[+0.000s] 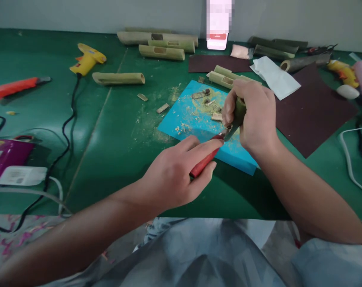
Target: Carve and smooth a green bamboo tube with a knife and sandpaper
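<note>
My left hand (177, 175) is closed round the red handle of a utility knife (205, 161). The knife's blade tip reaches up to a green bamboo piece (239, 111). My right hand (254, 115) is wrapped round that bamboo piece and holds it upright above a blue cutting mat (183, 115). The blade touches the lower end of the bamboo. Shavings and small offcuts (204, 101) lie on the mat just beyond my hands.
Several cut bamboo tubes (161, 52) lie along the wall, one (118, 78) nearer left. A yellow glue gun (87, 59) with a black cord and an orange cutter (13, 87) sit at left. Dark sandpaper sheets (312, 111), white paper (276, 77) and a second glue gun (343, 71) are at right.
</note>
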The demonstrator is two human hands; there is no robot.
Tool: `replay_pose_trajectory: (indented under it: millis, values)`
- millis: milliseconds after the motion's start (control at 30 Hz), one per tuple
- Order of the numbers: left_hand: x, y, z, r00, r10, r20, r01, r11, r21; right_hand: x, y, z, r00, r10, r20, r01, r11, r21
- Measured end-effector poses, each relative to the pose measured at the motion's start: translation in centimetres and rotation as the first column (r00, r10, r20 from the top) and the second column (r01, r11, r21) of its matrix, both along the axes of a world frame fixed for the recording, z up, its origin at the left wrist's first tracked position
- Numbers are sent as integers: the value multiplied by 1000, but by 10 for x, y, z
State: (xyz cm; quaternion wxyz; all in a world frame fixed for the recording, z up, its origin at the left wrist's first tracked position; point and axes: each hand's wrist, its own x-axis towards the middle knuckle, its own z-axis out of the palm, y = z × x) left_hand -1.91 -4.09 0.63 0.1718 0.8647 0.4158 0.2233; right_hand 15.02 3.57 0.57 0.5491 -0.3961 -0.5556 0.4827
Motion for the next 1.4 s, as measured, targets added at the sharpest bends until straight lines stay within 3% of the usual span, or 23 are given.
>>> replay_pose_trajectory:
  millis: [167, 367, 533, 667, 767, 967, 1100, 1400]
  values:
    - [-1, -1, -5, 999, 38, 2, -37, 999, -23, -4, -5, 8, 995, -76, -57, 82, 989, 120]
    - [-1, -2, -11, 995, 39, 97, -36, 999, -29, -6, -2, 7, 989, -65, -130, 81, 989, 124]
    - [1, -1, -12, 994, 90, 64, -88, 996, -35, -10, 0, 8, 986, -79, -145, 96, 989, 113]
    - [6, -3, -9, 993, 114, 31, -114, 993, 15, -17, -4, 15, 956, -211, -205, 231, 970, 80]
    - [9, -5, -7, 991, 124, 40, -125, 991, 36, -18, -4, 17, 978, -132, -164, 144, 988, 63]
    - [14, -6, -9, 982, 188, -18, -186, 980, 74, -11, 2, 12, 990, -125, -71, 129, 990, 55]
    - [15, -4, -16, 977, 202, -69, -194, 976, 102, -10, 9, 9, 986, -132, -98, 136, 990, 40]
    - [8, 11, -31, 983, 166, -75, -156, 981, 119, -12, 12, 12, 989, -144, -13, 144, 990, 10]
